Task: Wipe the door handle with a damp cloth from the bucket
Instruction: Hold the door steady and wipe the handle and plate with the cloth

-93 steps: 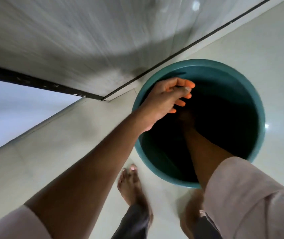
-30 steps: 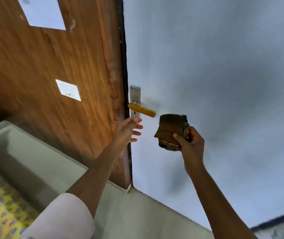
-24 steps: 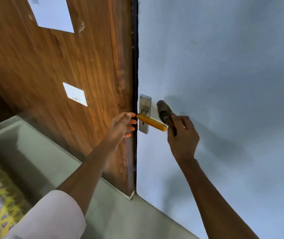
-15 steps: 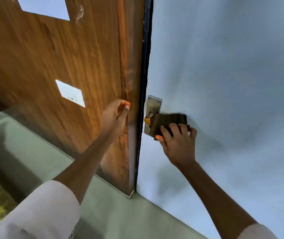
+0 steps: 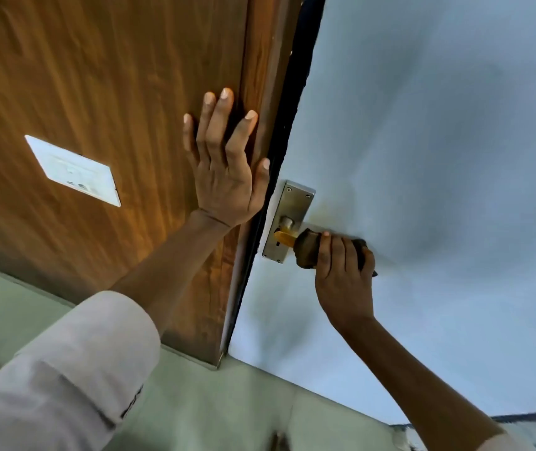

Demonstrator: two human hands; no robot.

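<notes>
A yellow lever door handle sticks out of a steel plate at the left edge of the pale blue door. Only its short inner end shows. A dark brown cloth is wrapped around the rest of the lever, and my right hand is closed around cloth and handle together. My left hand lies flat with fingers spread on the brown wooden panel, just left of the door's edge. The bucket is out of view.
A white switch plate is set in the wooden panel to the left. Pale green floor tiles run along the bottom. A dark strip separates the wood from the blue door.
My right hand brought the cloth from the bucket up to the handle and closed it over the lever, sliding outward since. My left hand moved from the door's edge to lie flat on the wood.
</notes>
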